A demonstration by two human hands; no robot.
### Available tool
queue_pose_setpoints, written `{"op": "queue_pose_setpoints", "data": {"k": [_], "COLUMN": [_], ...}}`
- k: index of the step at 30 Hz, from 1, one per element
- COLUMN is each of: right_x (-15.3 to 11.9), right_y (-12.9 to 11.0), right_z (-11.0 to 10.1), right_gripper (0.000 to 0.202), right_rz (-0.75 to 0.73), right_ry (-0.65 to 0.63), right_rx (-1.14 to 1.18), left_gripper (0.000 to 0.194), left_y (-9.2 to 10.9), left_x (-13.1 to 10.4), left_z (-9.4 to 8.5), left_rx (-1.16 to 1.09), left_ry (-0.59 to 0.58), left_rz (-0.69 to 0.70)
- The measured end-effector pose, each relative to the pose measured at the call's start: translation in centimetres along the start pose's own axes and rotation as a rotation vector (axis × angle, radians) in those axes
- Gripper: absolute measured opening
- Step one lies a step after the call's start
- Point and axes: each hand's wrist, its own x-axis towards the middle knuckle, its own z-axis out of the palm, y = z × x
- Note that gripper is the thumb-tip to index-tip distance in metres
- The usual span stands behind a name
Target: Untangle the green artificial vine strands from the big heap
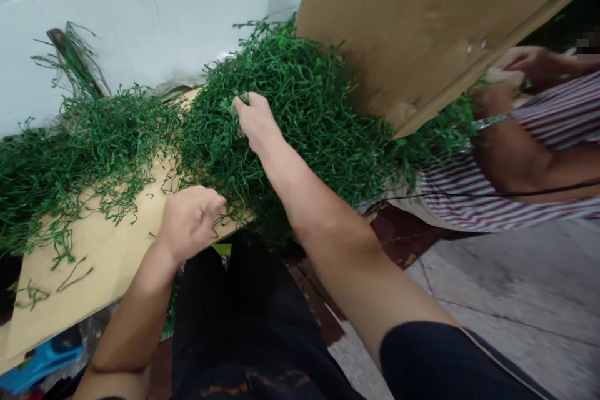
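Observation:
A big heap of thin, branching green stems [300, 87], like artificial plant sprigs, covers the middle of the board. My right hand [255, 119] reaches into the left side of this heap, its fingers pinched on a green stem. Lower and to the left, my left hand [190, 222] is above the board's near edge with its fingers curled in. A thin green strand shows by its fingertips, but what is inside the fingers is hidden.
More green stems [112, 131] lie along the pale wooden board [107, 256]. A large brown board [422, 31] leans at the upper right. Beyond it, a co-worker's hands [497, 87] are among stems. A blue plastic item [44, 359] sits below the board.

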Motion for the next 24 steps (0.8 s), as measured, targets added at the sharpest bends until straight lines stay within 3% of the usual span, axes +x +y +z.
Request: {"op": "queue_pose_setpoints", "data": {"k": [4, 7, 10, 14, 16, 20, 24], "right_x": [-1.4, -2.4, -2.9, -3.6, -3.6, -2.3, 0.9], "right_y": [-1.3, -2.0, -2.2, -2.5, -2.4, -1.1, 1.0], "right_z": [-0.9, -0.8, -0.3, -0.1, -0.1, 0.0, -0.1], "right_gripper": [0.024, 0.025, 0.024, 0.023, 0.022, 0.02, 0.023], "right_rz": [-0.171, -0.226, -0.234, -0.308, -0.359, -0.42, -0.457], "right_ry": [-0.17, -0.229, -0.234, -0.224, -0.197, -0.089, 0.062], "right_rx": [0.079, 0.093, 0.028, -0.139, -0.201, -0.277, -0.3], "left_gripper": [0.03, 0.055, 0.058, 0.034, 0.035, 0.037, 0.041], "left_y": [-3.6, -5.3, -4.8, -3.8, -3.8, -3.6, -1.2], "left_x": [0.2, 0.7, 1.9, 3.8, 4.1, 3.3, 1.7], "left_z": [-0.5, -0.2, 0.7, 1.9, 2.1, 1.7, 0.9], "left_rx": [0.122, -0.006, -0.177, -0.247, -0.239, -0.051, 0.043], "left_ry": [0.047, 0.142, 0.155, 0.118, 0.118, 0.064, -0.029], "left_rz": [-0.376, -0.452, -0.421, -0.43, -0.426, -0.312, -0.093]}}
